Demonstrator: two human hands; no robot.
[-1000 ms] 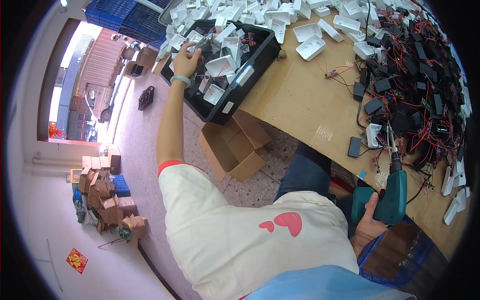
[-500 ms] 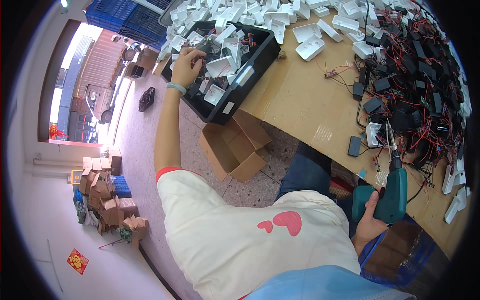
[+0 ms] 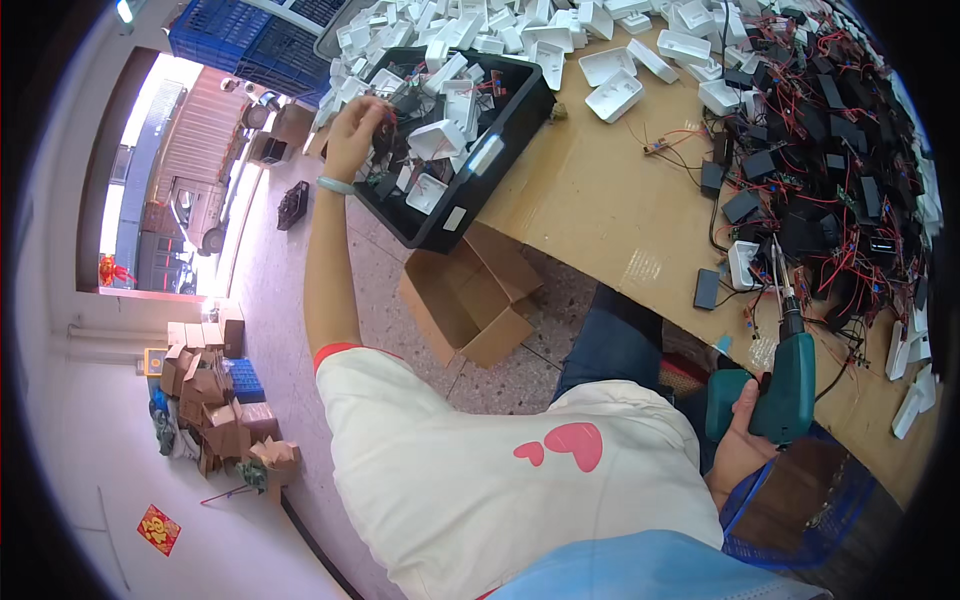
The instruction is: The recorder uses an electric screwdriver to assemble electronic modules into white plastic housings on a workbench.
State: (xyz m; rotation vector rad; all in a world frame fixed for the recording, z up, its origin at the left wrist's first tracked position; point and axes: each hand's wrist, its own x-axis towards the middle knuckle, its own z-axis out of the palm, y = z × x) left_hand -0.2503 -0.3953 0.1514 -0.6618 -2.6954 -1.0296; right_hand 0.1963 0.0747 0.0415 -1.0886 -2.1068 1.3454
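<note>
At the left edge of the black plastic crate (image 3: 520, 122), my left hand (image 3: 352, 138) is closed, its fingertips together beside some dark and reddish bits. What they hold, if anything, is too small to make out. Inside the crate lie white plastic cases (image 3: 436, 141), black parts and small wired boards. My right hand (image 3: 740, 452) grips a dark green cordless screwdriver (image 3: 786, 392) by its handle. The tool's long bit points away from me over the table, next to a small white case (image 3: 742, 264) and a black rectangular block (image 3: 706, 289).
A brown table (image 3: 590, 190) carries a heap of white cases (image 3: 490, 22) at the back and a tangle of black boxes with red wires (image 3: 830, 150) at the right. An open cardboard box (image 3: 465, 305) stands on the floor below the crate. Blue crates (image 3: 250, 45) are at far left.
My left hand has shifted left and slightly closer to the crate's left edge, its fingers drawn together. My right hand and the screwdriver have stayed in place.
</note>
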